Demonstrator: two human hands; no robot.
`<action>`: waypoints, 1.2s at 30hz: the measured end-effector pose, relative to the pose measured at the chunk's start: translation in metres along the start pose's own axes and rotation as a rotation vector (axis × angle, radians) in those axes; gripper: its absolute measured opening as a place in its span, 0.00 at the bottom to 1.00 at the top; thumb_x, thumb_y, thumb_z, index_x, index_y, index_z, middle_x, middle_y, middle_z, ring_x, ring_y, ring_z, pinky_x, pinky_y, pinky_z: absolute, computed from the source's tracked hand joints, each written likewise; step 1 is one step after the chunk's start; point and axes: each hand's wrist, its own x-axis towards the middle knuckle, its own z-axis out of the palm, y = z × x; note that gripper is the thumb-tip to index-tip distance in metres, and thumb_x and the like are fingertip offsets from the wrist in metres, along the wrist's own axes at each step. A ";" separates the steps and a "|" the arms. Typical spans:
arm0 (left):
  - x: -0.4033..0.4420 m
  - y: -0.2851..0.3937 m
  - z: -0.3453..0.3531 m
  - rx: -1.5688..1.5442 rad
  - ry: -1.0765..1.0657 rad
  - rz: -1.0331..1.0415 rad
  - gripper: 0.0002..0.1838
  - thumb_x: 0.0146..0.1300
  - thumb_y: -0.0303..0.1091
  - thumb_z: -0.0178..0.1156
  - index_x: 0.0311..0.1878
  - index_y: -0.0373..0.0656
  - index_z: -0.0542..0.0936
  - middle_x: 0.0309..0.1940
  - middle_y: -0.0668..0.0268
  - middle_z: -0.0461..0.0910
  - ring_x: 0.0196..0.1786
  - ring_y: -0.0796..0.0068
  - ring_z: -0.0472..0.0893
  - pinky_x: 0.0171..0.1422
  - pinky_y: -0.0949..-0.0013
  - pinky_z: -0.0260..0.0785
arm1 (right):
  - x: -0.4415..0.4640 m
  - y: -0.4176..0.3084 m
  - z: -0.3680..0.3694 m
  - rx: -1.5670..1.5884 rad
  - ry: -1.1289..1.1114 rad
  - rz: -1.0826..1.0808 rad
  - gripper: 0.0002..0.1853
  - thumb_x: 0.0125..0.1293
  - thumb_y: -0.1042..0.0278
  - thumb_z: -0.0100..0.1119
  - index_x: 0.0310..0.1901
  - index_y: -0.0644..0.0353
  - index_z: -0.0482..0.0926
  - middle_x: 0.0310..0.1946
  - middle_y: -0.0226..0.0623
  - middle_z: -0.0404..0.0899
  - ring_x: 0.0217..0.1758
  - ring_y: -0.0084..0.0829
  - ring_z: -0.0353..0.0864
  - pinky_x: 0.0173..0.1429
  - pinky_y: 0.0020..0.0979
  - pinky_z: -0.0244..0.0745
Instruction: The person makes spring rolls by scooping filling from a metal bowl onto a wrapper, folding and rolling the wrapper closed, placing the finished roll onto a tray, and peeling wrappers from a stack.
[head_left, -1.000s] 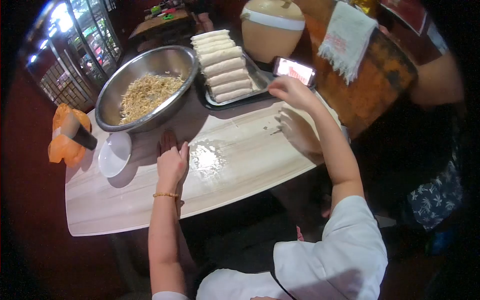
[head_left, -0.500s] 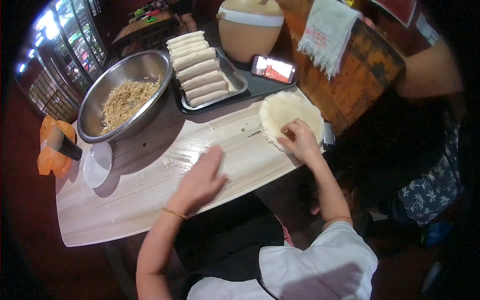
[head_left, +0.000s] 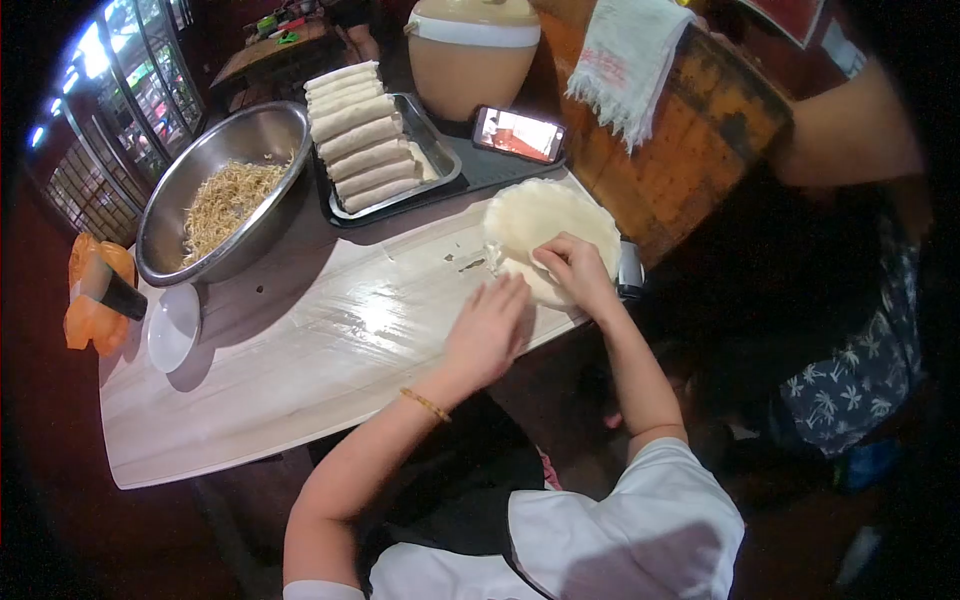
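Note:
A stack of thin round spring roll wrappers (head_left: pixel 550 212) lies at the right end of the table. My right hand (head_left: pixel 580 272) pinches the edge of the top wrapper, which is folded back a little from the near side. Beside it, my left hand (head_left: pixel 490 330) reaches to the near left edge of the stack with fingers stretched out and nothing visible in them. Whether its fingertips touch the wrappers I cannot tell. Several finished rolls (head_left: pixel 360 130) are piled on a metal tray (head_left: pixel 447 165) behind.
A steel bowl (head_left: pixel 150 245) of shredded filling (head_left: pixel 225 205) stands at the left, with a white dish (head_left: pixel 173 330) and an orange plastic bag (head_left: pixel 85 325) near it. A phone (head_left: pixel 518 135) leans against a beige cooler (head_left: pixel 470 75). Another person's arm (head_left: pixel 850 130) shows at the right.
My left hand has moved right, from mid-table to the wrapper stack. My right hand has closed on the top wrapper's edge and lifted it slightly. The view has shifted a little.

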 end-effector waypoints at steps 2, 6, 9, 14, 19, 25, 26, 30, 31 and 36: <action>0.008 -0.013 -0.003 0.105 0.027 -0.048 0.32 0.58 0.29 0.59 0.67 0.35 0.65 0.70 0.50 0.64 0.73 0.52 0.63 0.75 0.49 0.55 | 0.002 0.004 0.000 0.047 -0.009 0.014 0.11 0.64 0.65 0.61 0.37 0.66 0.84 0.33 0.46 0.82 0.37 0.44 0.83 0.43 0.36 0.75; 0.016 -0.018 -0.004 0.109 0.009 -0.083 0.33 0.58 0.29 0.59 0.68 0.35 0.64 0.70 0.50 0.64 0.73 0.52 0.62 0.75 0.49 0.55 | 0.004 0.008 -0.003 0.065 -0.052 0.022 0.11 0.66 0.67 0.61 0.39 0.70 0.82 0.34 0.43 0.82 0.37 0.32 0.81 0.45 0.31 0.74; 0.021 -0.024 0.001 0.106 0.016 -0.077 0.34 0.59 0.30 0.59 0.69 0.35 0.63 0.70 0.50 0.64 0.74 0.52 0.61 0.76 0.49 0.52 | 0.004 0.008 -0.011 0.115 -0.118 0.022 0.10 0.66 0.68 0.61 0.39 0.69 0.82 0.35 0.42 0.82 0.38 0.31 0.81 0.46 0.30 0.74; 0.027 -0.022 -0.001 0.146 -0.036 -0.098 0.35 0.61 0.31 0.58 0.71 0.35 0.61 0.71 0.49 0.62 0.76 0.53 0.58 0.78 0.49 0.47 | -0.013 -0.011 -0.034 0.246 -0.229 0.056 0.07 0.63 0.70 0.65 0.39 0.66 0.83 0.39 0.37 0.82 0.39 0.30 0.81 0.47 0.28 0.75; 0.030 -0.021 0.001 0.086 -0.026 -0.108 0.35 0.60 0.31 0.59 0.71 0.36 0.62 0.72 0.50 0.61 0.76 0.54 0.58 0.78 0.49 0.47 | -0.020 0.003 -0.044 0.123 -0.192 -0.045 0.08 0.60 0.69 0.69 0.39 0.62 0.83 0.38 0.37 0.80 0.40 0.30 0.82 0.45 0.27 0.75; 0.033 -0.023 -0.015 0.122 0.075 -0.138 0.34 0.59 0.29 0.59 0.70 0.39 0.64 0.72 0.52 0.60 0.75 0.53 0.59 0.78 0.49 0.49 | 0.004 0.051 -0.049 -0.192 0.255 0.057 0.14 0.58 0.63 0.69 0.40 0.63 0.83 0.40 0.44 0.78 0.46 0.45 0.78 0.51 0.38 0.74; 0.036 -0.025 -0.020 0.129 0.161 -0.144 0.33 0.58 0.27 0.59 0.69 0.39 0.65 0.72 0.52 0.61 0.75 0.52 0.59 0.78 0.50 0.50 | 0.007 0.057 -0.050 -0.334 0.318 0.062 0.16 0.57 0.62 0.70 0.42 0.63 0.82 0.41 0.45 0.78 0.48 0.46 0.76 0.54 0.39 0.73; 0.044 -0.026 -0.042 0.021 0.302 -0.112 0.29 0.57 0.24 0.57 0.65 0.35 0.69 0.69 0.46 0.63 0.72 0.45 0.62 0.76 0.50 0.54 | 0.016 0.066 -0.049 -0.416 0.243 0.156 0.16 0.55 0.61 0.72 0.39 0.63 0.81 0.40 0.45 0.78 0.49 0.45 0.75 0.56 0.42 0.69; 0.045 -0.024 -0.045 0.025 0.322 -0.092 0.27 0.57 0.23 0.58 0.62 0.35 0.71 0.69 0.47 0.64 0.71 0.44 0.63 0.75 0.53 0.57 | 0.017 0.067 -0.047 -0.414 0.241 0.152 0.16 0.55 0.61 0.72 0.39 0.63 0.81 0.40 0.45 0.78 0.49 0.45 0.75 0.56 0.42 0.69; 0.045 -0.022 -0.033 -0.021 0.275 -0.076 0.24 0.57 0.25 0.59 0.59 0.38 0.74 0.69 0.49 0.64 0.72 0.45 0.63 0.74 0.53 0.58 | 0.017 0.070 -0.045 -0.305 0.243 0.212 0.13 0.53 0.64 0.71 0.37 0.59 0.81 0.35 0.40 0.79 0.45 0.42 0.78 0.53 0.42 0.68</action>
